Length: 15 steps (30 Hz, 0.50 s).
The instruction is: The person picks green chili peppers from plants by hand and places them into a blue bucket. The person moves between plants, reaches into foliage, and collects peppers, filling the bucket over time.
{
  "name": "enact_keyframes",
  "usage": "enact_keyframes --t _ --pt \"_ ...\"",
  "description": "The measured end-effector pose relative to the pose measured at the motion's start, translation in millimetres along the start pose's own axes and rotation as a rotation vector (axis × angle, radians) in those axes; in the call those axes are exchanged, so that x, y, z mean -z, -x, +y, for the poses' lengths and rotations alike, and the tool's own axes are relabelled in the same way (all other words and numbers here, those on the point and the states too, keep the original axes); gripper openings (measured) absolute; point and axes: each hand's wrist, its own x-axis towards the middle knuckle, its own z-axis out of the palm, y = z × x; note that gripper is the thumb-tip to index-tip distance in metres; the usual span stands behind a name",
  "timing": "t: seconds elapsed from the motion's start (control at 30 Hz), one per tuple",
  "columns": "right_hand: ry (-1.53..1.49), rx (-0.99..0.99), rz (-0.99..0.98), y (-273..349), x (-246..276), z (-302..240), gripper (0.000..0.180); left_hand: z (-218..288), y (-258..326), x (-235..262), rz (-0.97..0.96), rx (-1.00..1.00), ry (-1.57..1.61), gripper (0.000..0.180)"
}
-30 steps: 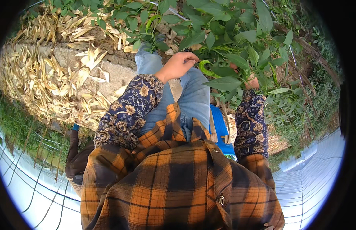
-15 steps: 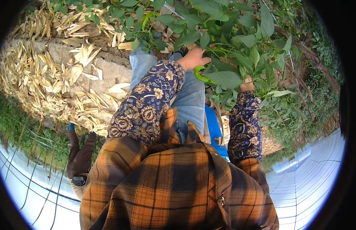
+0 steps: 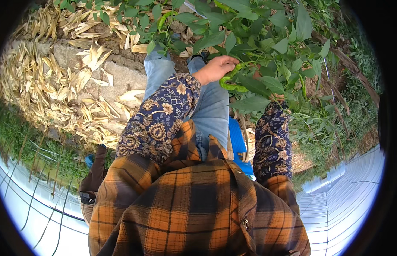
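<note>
Upper centre, the left hand (image 3: 216, 69) pinched a hooked green pepper (image 3: 232, 88), long axis bowed, lower end pointing right; leaves (image 3: 251, 103) mostly hid the right hand (image 3: 278, 98), grip impossible to tell.

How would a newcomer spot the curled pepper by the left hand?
Find the blue jeans, centre frame. Go up their right leg to the left hand; the curled green pepper is just below and right. Unlike the straighter pepper farther right, it bends into a hook.
</note>
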Motion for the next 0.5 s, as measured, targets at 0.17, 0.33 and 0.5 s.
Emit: enact_keyframes --t 0.17,0.33,0.5 --pt "0.024 0.018 0.056 6 32 -1 0.033 -5 0 22 -0.1 0.109 -0.057 0.044" --pt "0.039 -0.001 0.07 2 88 9 0.032 -14 13 40 -0.209 0.013 -0.082 0.052" --pt "0.045 -0.002 0.089 26 152 -5 0.031 15 27 18 -0.249 0.01 -0.045 0.059"
